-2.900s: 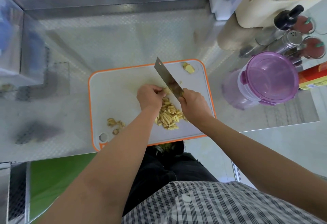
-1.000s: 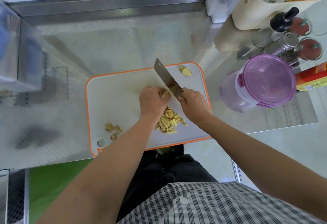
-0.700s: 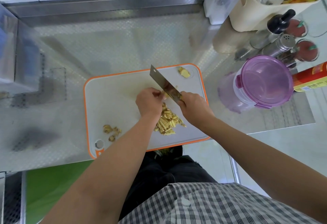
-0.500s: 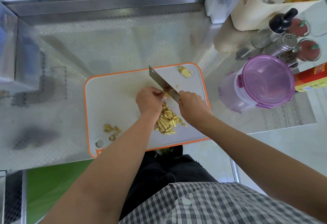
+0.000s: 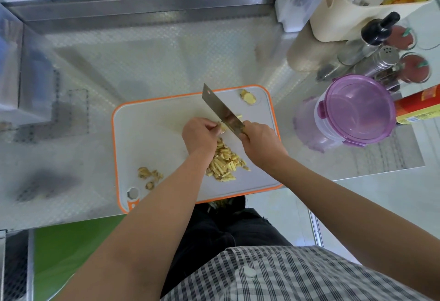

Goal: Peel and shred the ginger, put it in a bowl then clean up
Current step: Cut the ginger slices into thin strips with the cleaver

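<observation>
Here the ginger piece (image 5: 222, 128) being cut sits near the middle of the cutting board (image 5: 152, 134), pinched under the curled fingertips of the left hand (image 5: 198, 135). Touching it at its 3 o'clock side is the cleaver (image 5: 220, 110), blade edge down on the board and its tip pointing toward 11 o'clock. The right hand (image 5: 258, 144) is clenched around the cleaver's handle, which is hidden inside the fist. A small sliver of ginger shows just past the blade at 2 o'clock.

At 6 o'clock from the held piece lies the pile of shredded ginger (image 5: 225, 162), pale yellow strips heaped between the two wrists. Toward 7 o'clock, near the board's hanging hole, lie a few brownish peel scraps (image 5: 148, 174). At 1 o'clock, close to the board's far right corner, rests a separate ginger chunk (image 5: 247, 96), apart from everything else.

The board is white with an orange rim and lies on a steel counter (image 5: 166, 58). At 3 o'clock from the board stands a container with a purple lid (image 5: 358, 108), and beyond it, toward 2 o'clock, a cluster of shakers and bottles (image 5: 381, 58).
</observation>
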The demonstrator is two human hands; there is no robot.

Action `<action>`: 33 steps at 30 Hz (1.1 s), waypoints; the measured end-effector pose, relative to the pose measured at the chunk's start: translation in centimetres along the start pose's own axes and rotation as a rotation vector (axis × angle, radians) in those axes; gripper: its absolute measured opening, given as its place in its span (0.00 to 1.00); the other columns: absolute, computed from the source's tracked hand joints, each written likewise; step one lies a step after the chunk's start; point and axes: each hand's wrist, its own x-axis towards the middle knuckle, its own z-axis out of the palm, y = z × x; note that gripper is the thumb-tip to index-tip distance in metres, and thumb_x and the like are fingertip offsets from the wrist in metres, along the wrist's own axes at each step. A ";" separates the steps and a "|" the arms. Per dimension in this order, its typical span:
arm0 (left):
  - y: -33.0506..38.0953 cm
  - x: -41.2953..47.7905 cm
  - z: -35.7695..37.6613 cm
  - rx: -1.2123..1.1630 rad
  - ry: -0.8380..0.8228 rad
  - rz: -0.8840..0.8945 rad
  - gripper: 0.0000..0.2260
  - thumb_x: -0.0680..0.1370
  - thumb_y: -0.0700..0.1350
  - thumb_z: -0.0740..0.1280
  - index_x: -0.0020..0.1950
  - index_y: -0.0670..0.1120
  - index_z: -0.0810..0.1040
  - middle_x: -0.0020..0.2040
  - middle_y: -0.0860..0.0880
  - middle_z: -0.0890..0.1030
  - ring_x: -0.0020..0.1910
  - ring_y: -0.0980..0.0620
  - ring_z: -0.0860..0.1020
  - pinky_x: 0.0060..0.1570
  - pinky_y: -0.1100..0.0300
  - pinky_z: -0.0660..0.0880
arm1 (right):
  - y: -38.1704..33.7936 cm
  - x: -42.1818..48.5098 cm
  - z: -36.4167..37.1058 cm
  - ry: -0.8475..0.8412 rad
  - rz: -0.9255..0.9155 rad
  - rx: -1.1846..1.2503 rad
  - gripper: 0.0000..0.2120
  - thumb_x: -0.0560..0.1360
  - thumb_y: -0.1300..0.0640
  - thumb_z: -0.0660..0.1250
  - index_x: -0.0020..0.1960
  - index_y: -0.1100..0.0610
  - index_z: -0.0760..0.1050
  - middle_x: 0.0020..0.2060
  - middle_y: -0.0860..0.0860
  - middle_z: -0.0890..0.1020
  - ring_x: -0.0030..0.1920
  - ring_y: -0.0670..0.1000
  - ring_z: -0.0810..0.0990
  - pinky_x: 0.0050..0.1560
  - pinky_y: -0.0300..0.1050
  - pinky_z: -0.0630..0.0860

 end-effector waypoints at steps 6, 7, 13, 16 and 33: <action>0.0 -0.1 0.0 0.008 -0.004 -0.014 0.04 0.72 0.42 0.75 0.46 0.44 0.86 0.44 0.49 0.85 0.43 0.54 0.81 0.43 0.68 0.69 | 0.2 0.4 0.1 0.003 0.023 0.028 0.08 0.79 0.59 0.56 0.41 0.57 0.62 0.35 0.53 0.69 0.36 0.57 0.69 0.34 0.46 0.63; 0.0 0.0 0.0 0.006 -0.006 -0.017 0.04 0.72 0.42 0.75 0.46 0.44 0.86 0.44 0.49 0.85 0.43 0.53 0.81 0.44 0.67 0.69 | 0.3 0.5 -0.1 0.027 0.025 0.055 0.09 0.79 0.59 0.57 0.41 0.58 0.62 0.35 0.53 0.69 0.36 0.57 0.69 0.35 0.46 0.63; 0.0 0.2 -0.1 0.024 -0.002 -0.016 0.04 0.71 0.42 0.76 0.43 0.46 0.83 0.39 0.52 0.83 0.39 0.54 0.78 0.43 0.64 0.69 | -0.2 0.5 -0.3 -0.038 -0.019 0.008 0.07 0.79 0.58 0.57 0.43 0.57 0.64 0.36 0.53 0.71 0.36 0.56 0.71 0.35 0.46 0.65; -0.1 0.3 -0.1 0.054 0.007 -0.025 0.06 0.70 0.43 0.76 0.42 0.47 0.80 0.37 0.54 0.78 0.38 0.55 0.76 0.42 0.64 0.68 | -0.3 0.3 -0.3 -0.041 -0.021 -0.014 0.07 0.79 0.58 0.57 0.43 0.56 0.64 0.36 0.53 0.71 0.36 0.56 0.71 0.34 0.47 0.66; -0.1 -0.6 0.1 -0.013 0.033 -0.008 0.02 0.72 0.43 0.74 0.40 0.45 0.85 0.39 0.50 0.84 0.39 0.54 0.80 0.41 0.65 0.69 | -0.7 0.5 0.7 0.028 0.014 0.038 0.07 0.81 0.57 0.56 0.46 0.58 0.67 0.39 0.53 0.72 0.37 0.55 0.71 0.35 0.47 0.65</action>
